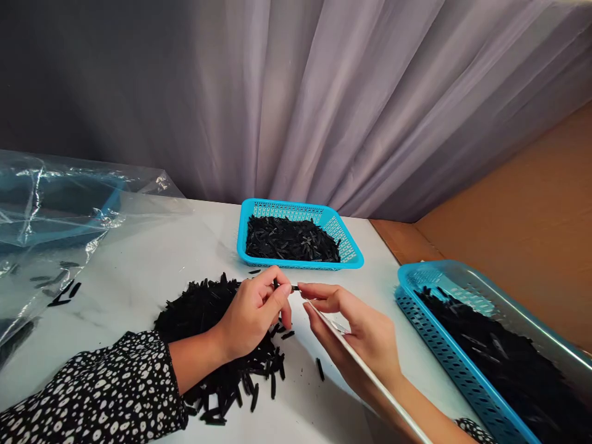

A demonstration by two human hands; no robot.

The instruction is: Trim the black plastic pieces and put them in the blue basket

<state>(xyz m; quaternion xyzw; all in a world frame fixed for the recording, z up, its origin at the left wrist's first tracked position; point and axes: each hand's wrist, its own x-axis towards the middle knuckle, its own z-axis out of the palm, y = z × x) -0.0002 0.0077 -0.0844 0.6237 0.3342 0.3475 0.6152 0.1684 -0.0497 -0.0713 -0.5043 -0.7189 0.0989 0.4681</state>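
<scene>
My left hand (pixel 252 314) is closed, its thumb and index finger pinching a small black stick-shaped piece (pixel 295 288). The piece spans the gap between my two hands, and a light glint shows along it. Fingertips of my right hand (pixel 358 330) close on its other end. A thin white strip (pixel 365 368) runs along my right hand toward the bottom edge; I cannot tell whether the hand grips it. Something clear and shiny shows by the right palm. Under and behind my left wrist lies a loose heap of similar black pieces (pixel 203 311).
A blue basket (pixel 300 264) of black pieces stands at the back of the white table (pixel 134 246). Another blue basket (pixel 444 345), also holding black pieces, is at right beside a brown cardboard panel (pixel 522 191). Clear plastic (pixel 83 216) covers the left side. Grey curtain (pixel 296 92) hangs behind.
</scene>
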